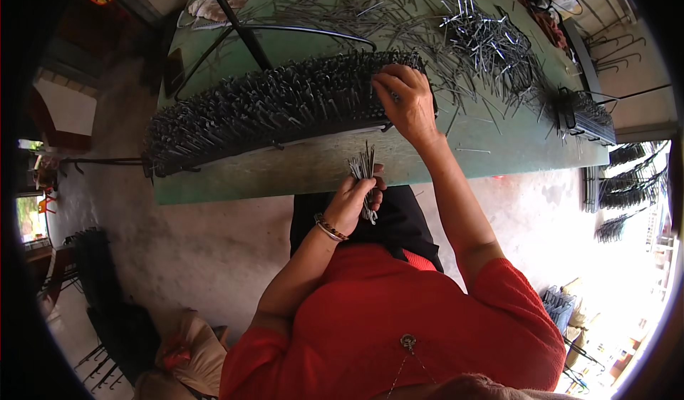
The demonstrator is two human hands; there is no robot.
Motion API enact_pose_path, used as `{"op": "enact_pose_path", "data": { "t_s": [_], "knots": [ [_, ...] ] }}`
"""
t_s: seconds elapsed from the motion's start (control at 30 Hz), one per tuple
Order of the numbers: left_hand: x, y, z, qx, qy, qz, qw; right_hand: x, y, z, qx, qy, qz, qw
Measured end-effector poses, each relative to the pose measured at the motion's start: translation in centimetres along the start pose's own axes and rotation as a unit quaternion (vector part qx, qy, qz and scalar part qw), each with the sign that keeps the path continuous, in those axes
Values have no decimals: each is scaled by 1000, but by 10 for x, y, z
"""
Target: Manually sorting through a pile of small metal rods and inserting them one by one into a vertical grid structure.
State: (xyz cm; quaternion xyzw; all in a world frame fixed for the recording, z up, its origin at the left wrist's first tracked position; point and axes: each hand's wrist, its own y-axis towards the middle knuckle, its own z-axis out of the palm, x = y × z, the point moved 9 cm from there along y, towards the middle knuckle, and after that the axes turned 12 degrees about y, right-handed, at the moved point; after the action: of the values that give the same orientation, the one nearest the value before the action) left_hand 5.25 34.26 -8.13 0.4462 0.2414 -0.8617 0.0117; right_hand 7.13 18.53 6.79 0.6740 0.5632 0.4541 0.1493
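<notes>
In my left hand [358, 194] is a small bundle of thin metal wire pieces [364, 163], gripped upright just past the table's near edge. Some lower ends of the bundle look looped. My right hand [407, 100] reaches over the right end of a long dark rack [263, 108], which is densely packed with upright thin metal pieces. Its fingers are bent and drawn together at the rack's top; whatever they pinch is too small or hidden to make out.
The rack lies along the near side of a green table [499, 140]. Loose wire pieces [342, 8] spread over its far part, with a heap [491, 47] at the right. A black metal bar [239, 22] rises behind the rack. A smaller filled rack [588, 115] sits at the right edge.
</notes>
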Motion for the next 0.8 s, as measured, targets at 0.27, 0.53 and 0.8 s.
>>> {"op": "enact_pose_path", "data": {
  "t_s": [0.27, 0.53, 0.8],
  "knots": [
    [-24, -1, 2, -9, -34, 40, 999, -8, -24, 2, 119, 206, 286, 928],
    [-32, -6, 18, 48, -15, 28, 998, -17, -64, 29, 125, 456, 419, 775],
    [1, 1, 5, 11, -50, -55, 997, -22, -9, -13, -75, 330, 266, 903]
  ]
}}
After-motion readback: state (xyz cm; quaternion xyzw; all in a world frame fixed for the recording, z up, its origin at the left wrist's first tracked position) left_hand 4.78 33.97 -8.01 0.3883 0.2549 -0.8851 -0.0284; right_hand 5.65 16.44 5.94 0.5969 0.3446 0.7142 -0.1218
